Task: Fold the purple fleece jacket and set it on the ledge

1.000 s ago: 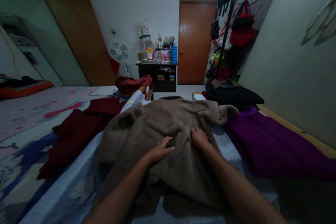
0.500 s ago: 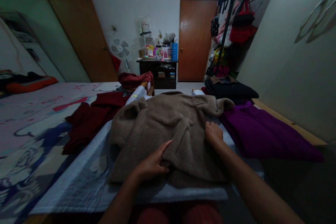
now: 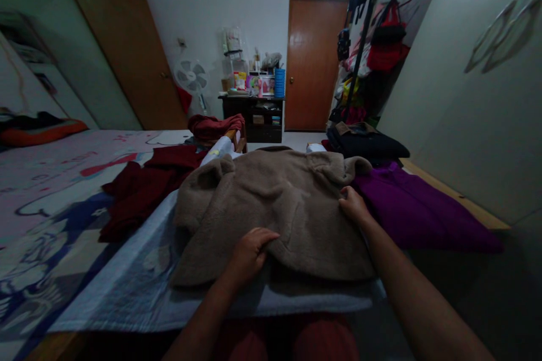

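A brown fleece coat [image 3: 249, 197] lies spread over a pale blue cloth [image 3: 139, 271] in front of me, its sleeves bent in near the far end. My left hand [image 3: 253, 251] is closed on the coat's front edge, near the lower middle, with thumb and fingers pinched together. At the coat's right side, my right hand [image 3: 354, 206] grips the side edge between thumb and fingers. The fabric between both hands is drawn fairly smooth, with a soft ridge by the pocket seam.
To the right lie a folded purple garment [image 3: 423, 208] and a dark folded pile [image 3: 368, 144]. Dark red clothing [image 3: 144, 192] rests on the patterned bed [image 3: 55, 180] to the left. Farther off are a fan [image 3: 192, 76], a black cabinet [image 3: 228, 118] and a wooden door [image 3: 315, 62].
My left hand has gone from spread fingers to a pinch on the coat's front edge. The right hand has shifted slightly right, pulling the coat's side outward and flattening its folds.
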A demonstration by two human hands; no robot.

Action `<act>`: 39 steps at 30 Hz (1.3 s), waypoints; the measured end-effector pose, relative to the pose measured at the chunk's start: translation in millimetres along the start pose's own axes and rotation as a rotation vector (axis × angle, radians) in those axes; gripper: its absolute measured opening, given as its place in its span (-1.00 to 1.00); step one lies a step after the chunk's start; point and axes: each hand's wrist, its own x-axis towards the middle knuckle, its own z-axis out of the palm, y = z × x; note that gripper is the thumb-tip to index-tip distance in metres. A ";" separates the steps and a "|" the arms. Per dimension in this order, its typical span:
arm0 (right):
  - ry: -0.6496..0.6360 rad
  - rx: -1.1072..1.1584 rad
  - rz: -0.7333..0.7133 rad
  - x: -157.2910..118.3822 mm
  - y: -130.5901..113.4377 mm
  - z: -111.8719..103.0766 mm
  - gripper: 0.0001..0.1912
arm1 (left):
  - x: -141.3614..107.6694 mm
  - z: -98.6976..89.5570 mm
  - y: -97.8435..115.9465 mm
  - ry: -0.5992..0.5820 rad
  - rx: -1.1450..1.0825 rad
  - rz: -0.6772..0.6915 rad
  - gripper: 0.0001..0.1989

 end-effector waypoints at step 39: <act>-0.295 0.170 -0.716 -116.1 -60.6 80.3 -0.56 | -29.9 25.5 -4.6 -0.197 0.214 -0.063 -0.09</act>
